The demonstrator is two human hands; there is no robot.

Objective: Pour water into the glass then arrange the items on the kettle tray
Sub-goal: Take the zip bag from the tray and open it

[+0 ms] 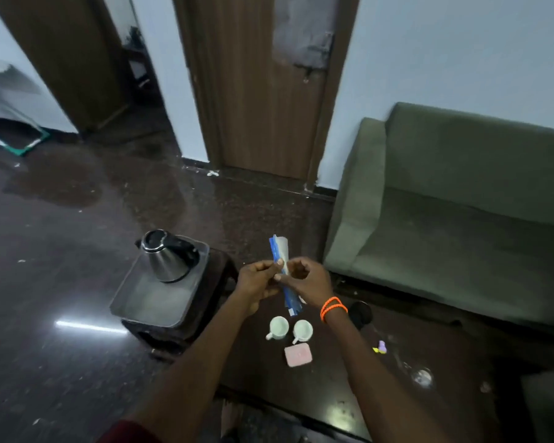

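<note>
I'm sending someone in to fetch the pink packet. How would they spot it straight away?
Start at the green sofa and look to the dark low table in front of it. Two white cups stand side by side there; the pink packet lies flat just nearer the person than these. It is the only pink, rectangular thing there.

A polished steel kettle (168, 257) gleams on a matt metal tray (147, 302); at 3 o'clock, glossy white ceramic cups (279, 327) sit on a dark, glossy tabletop (333, 388) beside a green fabric sofa (461, 199).
</note>
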